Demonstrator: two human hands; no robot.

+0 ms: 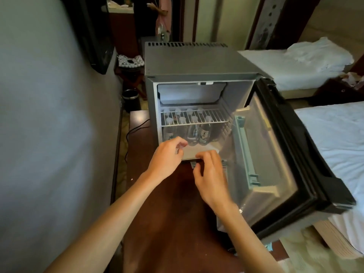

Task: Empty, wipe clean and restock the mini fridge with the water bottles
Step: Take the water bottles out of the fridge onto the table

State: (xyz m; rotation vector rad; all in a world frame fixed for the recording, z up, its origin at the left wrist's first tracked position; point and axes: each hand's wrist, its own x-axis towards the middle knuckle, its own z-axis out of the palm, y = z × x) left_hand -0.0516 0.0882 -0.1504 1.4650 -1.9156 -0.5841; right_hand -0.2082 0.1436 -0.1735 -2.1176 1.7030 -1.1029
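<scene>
Water bottles (197,133) stand beneath the wire shelf (195,117) in the open mini fridge (197,62). The left hand (167,154) and right hand (208,174) hover at its sill, loosely curled and apparently empty. The bottles look heavy and smooth, so grip them mid-body.

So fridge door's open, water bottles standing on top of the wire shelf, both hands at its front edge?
No. Head view: water bottles stand under the wire shelf, on the floor of the mini fridge. Door open, left hand and right hand at the front edge, yes.
</scene>
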